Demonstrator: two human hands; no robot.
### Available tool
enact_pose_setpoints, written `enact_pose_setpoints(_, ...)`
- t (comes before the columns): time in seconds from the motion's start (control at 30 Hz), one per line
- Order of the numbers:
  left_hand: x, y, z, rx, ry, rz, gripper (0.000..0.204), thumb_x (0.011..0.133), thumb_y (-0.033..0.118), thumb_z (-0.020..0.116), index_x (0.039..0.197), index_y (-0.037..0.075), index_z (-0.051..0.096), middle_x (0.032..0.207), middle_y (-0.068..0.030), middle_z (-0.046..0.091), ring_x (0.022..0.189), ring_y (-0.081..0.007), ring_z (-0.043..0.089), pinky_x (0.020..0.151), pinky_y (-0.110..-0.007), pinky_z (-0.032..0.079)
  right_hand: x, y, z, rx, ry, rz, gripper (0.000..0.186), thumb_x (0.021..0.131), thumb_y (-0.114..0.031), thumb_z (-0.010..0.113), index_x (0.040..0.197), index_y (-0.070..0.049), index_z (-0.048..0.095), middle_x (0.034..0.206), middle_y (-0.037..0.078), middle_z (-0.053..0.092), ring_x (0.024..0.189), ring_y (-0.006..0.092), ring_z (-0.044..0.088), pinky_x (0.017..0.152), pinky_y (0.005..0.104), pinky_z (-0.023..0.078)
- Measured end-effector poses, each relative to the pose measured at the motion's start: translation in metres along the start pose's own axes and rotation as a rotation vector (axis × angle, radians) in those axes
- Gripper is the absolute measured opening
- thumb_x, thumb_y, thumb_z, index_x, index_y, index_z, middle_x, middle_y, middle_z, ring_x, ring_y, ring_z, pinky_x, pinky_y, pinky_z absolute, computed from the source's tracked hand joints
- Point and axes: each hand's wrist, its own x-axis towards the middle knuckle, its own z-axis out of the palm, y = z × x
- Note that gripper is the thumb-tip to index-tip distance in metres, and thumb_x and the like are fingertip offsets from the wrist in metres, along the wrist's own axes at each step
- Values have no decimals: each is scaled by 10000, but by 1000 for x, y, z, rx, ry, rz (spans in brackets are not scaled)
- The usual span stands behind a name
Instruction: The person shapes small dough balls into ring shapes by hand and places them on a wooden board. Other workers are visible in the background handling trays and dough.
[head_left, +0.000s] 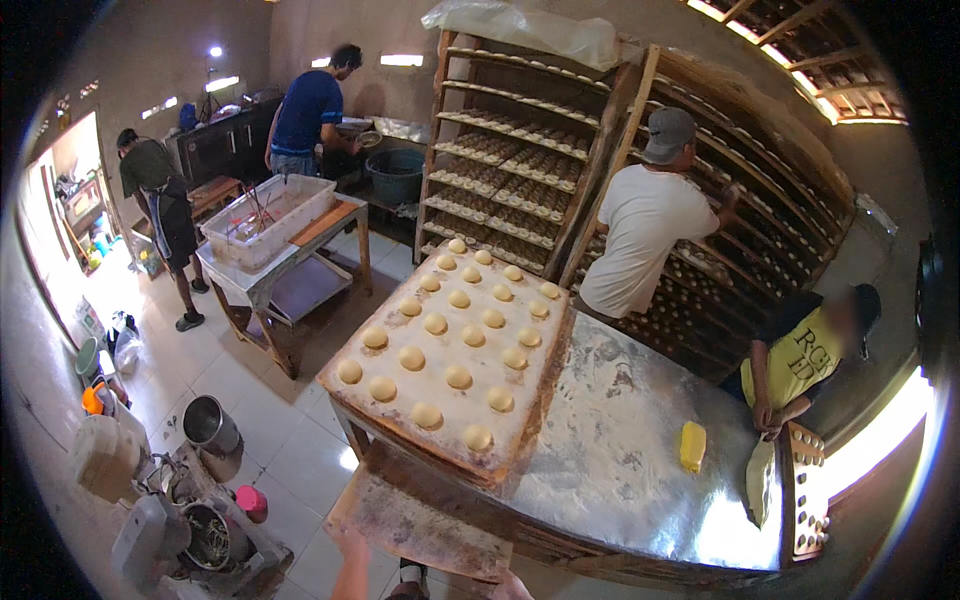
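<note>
A worn, flour-dusted wooden board [415, 515] hangs low at the bottom of the head view, just below the near edge of the table. My left hand [350, 540] grips its left end and my right hand [508, 587] holds its right end. Directly beyond it, a floured board [385, 450] with rows of pale round dough balls [458, 376] rests on the table. To the right of that, the metal tabletop [610, 430] is dusted with flour and carries a yellow block [691, 447] and a pale flattened piece [760, 485].
Wooden racks [520, 135] of dough stand behind the table. Several people work around the room: white shirt [640, 230], yellow shirt [800, 360], blue shirt [300, 110], dark clothes [150, 175]. A side table [335, 220] holds a plastic bin. Pots [210, 425] and containers crowd the left floor.
</note>
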Motion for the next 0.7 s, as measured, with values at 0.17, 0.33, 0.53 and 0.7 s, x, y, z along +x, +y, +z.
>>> enact_pose_setpoints(0.17,-52,-19,-76,286,218,-50,579,1086,213,433,1556,175,97,1477,-192,367,1244,-349,534,872,-480,563,-43,12,-33,3,-156,19,349,956,-175,593,1297,-108,566,1089,140,656,941,274,652,754,431,587)
enact_pose_setpoints(0.33,-136,-12,-188,85,-82,39,564,1060,239,507,1508,162,172,1438,-184,439,1232,-387,565,922,-551,552,-148,24,-59,-147,-244,51,342,942,-157,594,1272,-80,547,1117,151,643,918,290,635,752,446,591)
enact_pose_setpoints(0.53,-180,-12,-262,73,-314,-53,483,1010,234,550,1424,150,317,1323,-167,552,1128,-384,617,914,-572,544,-246,9,-75,-329,-329,121,308,911,-132,639,1208,-67,591,1049,109,640,844,242,618,736,420,573)
enact_pose_setpoints(0.7,-175,0,-262,639,-346,186,371,978,330,556,1280,115,533,1268,-171,597,1106,-357,629,930,-552,529,-264,-10,-93,-349,-410,205,347,947,-169,633,1275,-79,564,1081,102,644,861,227,625,720,383,566)
